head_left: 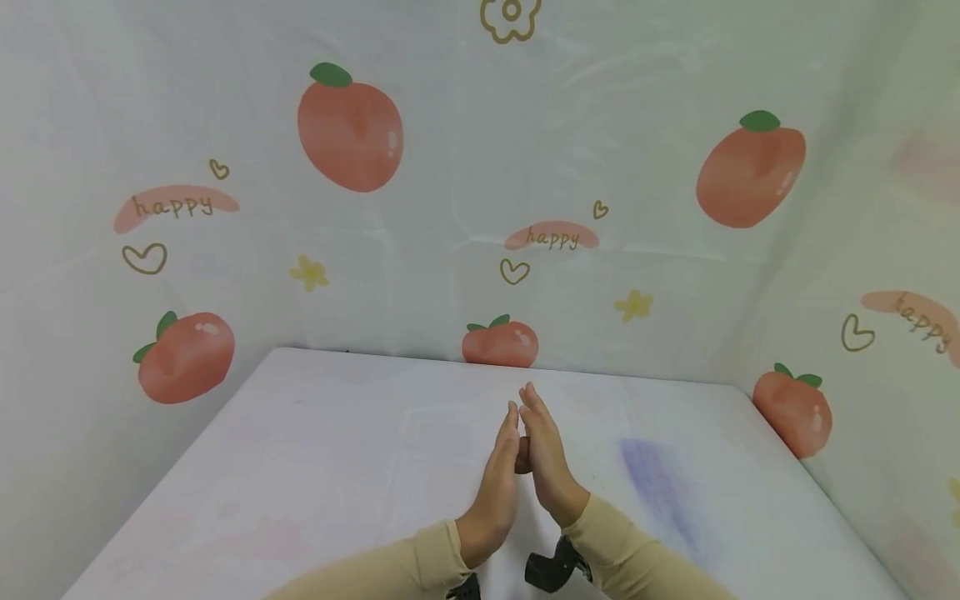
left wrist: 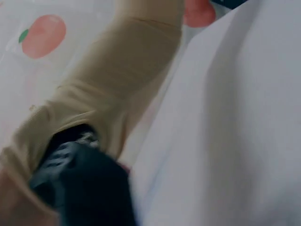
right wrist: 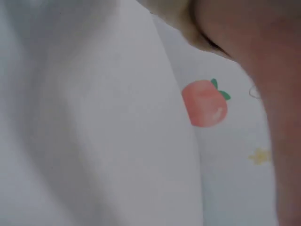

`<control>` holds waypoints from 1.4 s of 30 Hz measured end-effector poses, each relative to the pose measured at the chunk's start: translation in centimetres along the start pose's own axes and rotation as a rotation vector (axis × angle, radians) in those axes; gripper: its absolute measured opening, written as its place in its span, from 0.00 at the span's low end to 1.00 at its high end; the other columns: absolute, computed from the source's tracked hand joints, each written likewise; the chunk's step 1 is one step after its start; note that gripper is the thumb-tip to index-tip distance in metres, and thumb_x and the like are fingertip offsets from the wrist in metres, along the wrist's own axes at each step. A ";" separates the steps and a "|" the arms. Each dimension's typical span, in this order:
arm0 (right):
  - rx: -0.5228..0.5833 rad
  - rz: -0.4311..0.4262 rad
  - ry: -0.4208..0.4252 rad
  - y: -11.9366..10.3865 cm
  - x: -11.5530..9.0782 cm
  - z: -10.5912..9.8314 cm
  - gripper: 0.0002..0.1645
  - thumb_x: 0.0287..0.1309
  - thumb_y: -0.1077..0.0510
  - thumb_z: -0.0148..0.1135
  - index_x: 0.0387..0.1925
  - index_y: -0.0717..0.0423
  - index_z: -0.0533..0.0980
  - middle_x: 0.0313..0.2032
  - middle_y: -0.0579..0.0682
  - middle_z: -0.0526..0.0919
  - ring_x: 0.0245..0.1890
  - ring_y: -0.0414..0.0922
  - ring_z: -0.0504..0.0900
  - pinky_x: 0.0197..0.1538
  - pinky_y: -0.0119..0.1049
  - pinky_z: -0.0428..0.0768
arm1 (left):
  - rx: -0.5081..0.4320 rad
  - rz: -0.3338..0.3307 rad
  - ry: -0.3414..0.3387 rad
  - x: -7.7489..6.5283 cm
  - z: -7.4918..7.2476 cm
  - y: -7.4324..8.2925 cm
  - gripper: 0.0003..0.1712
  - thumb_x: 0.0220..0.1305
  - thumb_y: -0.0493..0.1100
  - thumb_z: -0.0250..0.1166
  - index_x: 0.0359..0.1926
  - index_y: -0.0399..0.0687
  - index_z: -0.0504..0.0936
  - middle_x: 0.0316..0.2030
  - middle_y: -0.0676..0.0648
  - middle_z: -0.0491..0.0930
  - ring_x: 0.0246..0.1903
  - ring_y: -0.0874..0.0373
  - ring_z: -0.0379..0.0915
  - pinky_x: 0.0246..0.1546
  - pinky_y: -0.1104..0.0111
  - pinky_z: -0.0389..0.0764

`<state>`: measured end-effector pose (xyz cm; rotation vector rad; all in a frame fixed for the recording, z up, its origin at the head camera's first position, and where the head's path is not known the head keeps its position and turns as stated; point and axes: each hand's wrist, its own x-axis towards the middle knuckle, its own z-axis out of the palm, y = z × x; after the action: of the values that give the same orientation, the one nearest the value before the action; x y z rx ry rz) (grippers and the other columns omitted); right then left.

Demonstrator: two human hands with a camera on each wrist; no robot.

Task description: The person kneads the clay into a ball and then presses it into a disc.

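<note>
Over the middle of the white table [head_left: 337, 467], my left hand [head_left: 495, 492] and right hand [head_left: 551, 462] face each other palm to palm, fingers straight and pointing away from me. Between the palms shows a small brown rounded lump [head_left: 522, 456], pressed from both sides; the hands cover most of it, and I cannot tell what it is. In the left wrist view a beige sleeve [left wrist: 122, 61] and a dark wrist device [left wrist: 96, 183] fill the left side. Blurred skin [right wrist: 287, 94] runs down the right edge of the right wrist view; the lump is hidden in both wrist views.
A pale curtain [head_left: 450, 167] printed with red fruit, hearts and the word "happy" hangs behind and beside the table. A purple smudge [head_left: 660, 492] marks the tabletop right of the hands. A black wrist mount [head_left: 551, 571] sits under the right cuff.
</note>
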<state>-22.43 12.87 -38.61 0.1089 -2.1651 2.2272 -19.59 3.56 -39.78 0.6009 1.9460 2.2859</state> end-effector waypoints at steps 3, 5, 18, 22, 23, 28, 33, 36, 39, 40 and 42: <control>-0.032 -0.012 -0.029 0.6 -0.7 0.2 0.33 0.75 0.53 0.36 0.76 0.57 0.46 0.76 0.54 0.46 0.76 0.53 0.38 0.74 0.57 0.41 | -0.022 0.021 0.040 0.6 -0.4 0.5 0.34 0.79 0.53 0.28 0.76 0.38 0.37 0.77 0.45 0.35 0.76 0.50 0.26 0.73 0.48 0.32; -0.080 -0.032 -0.073 0.9 -1.5 0.5 0.33 0.76 0.52 0.33 0.75 0.61 0.46 0.76 0.56 0.45 0.76 0.55 0.37 0.74 0.59 0.40 | -0.041 0.016 0.092 1.3 -0.8 0.6 0.34 0.79 0.52 0.29 0.76 0.39 0.37 0.77 0.45 0.35 0.76 0.50 0.26 0.73 0.48 0.33; -0.073 -0.090 -0.089 -1.3 -3.9 0.7 0.37 0.76 0.48 0.36 0.76 0.58 0.40 0.77 0.54 0.36 0.76 0.53 0.30 0.73 0.61 0.33 | 0.034 -0.136 0.121 1.3 -1.4 -2.6 0.33 0.79 0.53 0.29 0.77 0.43 0.38 0.77 0.44 0.35 0.75 0.46 0.25 0.72 0.44 0.32; -0.077 -0.114 -0.006 -1.6 -2.4 0.0 0.36 0.76 0.50 0.35 0.76 0.56 0.38 0.77 0.51 0.37 0.76 0.50 0.31 0.74 0.57 0.33 | 0.067 -0.073 0.036 0.0 -0.3 -2.8 0.34 0.79 0.54 0.25 0.76 0.40 0.37 0.77 0.44 0.35 0.76 0.47 0.26 0.73 0.46 0.33; -0.075 -0.110 0.006 -1.6 -2.0 -0.1 0.36 0.76 0.50 0.34 0.76 0.56 0.38 0.77 0.50 0.37 0.76 0.49 0.31 0.74 0.57 0.33 | 0.068 -0.054 0.012 -0.4 0.0 -2.6 0.34 0.79 0.54 0.25 0.76 0.39 0.36 0.77 0.44 0.35 0.76 0.47 0.27 0.73 0.46 0.33; -0.064 -0.069 0.012 -0.9 -0.9 -0.4 0.37 0.75 0.49 0.35 0.77 0.54 0.36 0.77 0.50 0.35 0.76 0.49 0.29 0.74 0.57 0.33 | 0.056 0.019 -0.020 -1.1 0.6 -0.9 0.35 0.79 0.54 0.27 0.76 0.38 0.35 0.77 0.44 0.34 0.75 0.49 0.26 0.72 0.47 0.33; -0.100 -0.005 -0.059 0.4 -1.5 -0.2 0.41 0.75 0.44 0.35 0.76 0.55 0.34 0.77 0.53 0.31 0.75 0.52 0.26 0.73 0.59 0.32 | 0.034 0.051 0.063 -0.2 0.0 0.9 0.35 0.79 0.53 0.27 0.75 0.36 0.38 0.77 0.42 0.35 0.76 0.48 0.26 0.73 0.47 0.32; -0.113 0.005 -0.097 1.0 -2.4 0.1 0.40 0.76 0.43 0.31 0.76 0.59 0.35 0.76 0.56 0.32 0.75 0.55 0.27 0.72 0.61 0.32 | -0.012 0.041 0.116 0.7 -0.6 1.6 0.35 0.78 0.54 0.27 0.76 0.38 0.38 0.77 0.45 0.36 0.76 0.50 0.27 0.73 0.49 0.33; -0.105 -0.007 -0.155 0.8 -3.5 0.7 0.38 0.77 0.44 0.27 0.75 0.62 0.35 0.76 0.58 0.32 0.75 0.56 0.28 0.72 0.62 0.33 | -0.051 0.006 0.178 1.6 -1.3 1.9 0.35 0.78 0.55 0.28 0.76 0.42 0.39 0.77 0.47 0.36 0.76 0.51 0.28 0.74 0.51 0.35; -0.105 -0.015 -0.178 0.7 -3.8 0.8 0.38 0.77 0.44 0.26 0.75 0.62 0.35 0.76 0.58 0.33 0.75 0.57 0.30 0.72 0.63 0.34 | -0.064 -0.013 0.197 1.9 -1.5 1.9 0.35 0.78 0.55 0.29 0.77 0.43 0.40 0.77 0.47 0.36 0.76 0.51 0.28 0.74 0.52 0.36; -0.096 -0.023 -0.230 0.2 -4.3 1.2 0.38 0.77 0.45 0.28 0.75 0.61 0.34 0.76 0.58 0.32 0.75 0.57 0.31 0.72 0.63 0.36 | -0.076 -0.055 0.229 2.5 -1.9 1.6 0.35 0.78 0.56 0.29 0.77 0.44 0.40 0.77 0.46 0.35 0.76 0.49 0.29 0.74 0.52 0.37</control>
<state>-18.08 11.75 -39.13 0.4033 -2.3649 2.1896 -22.19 2.25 -37.84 0.2856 1.9291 2.4758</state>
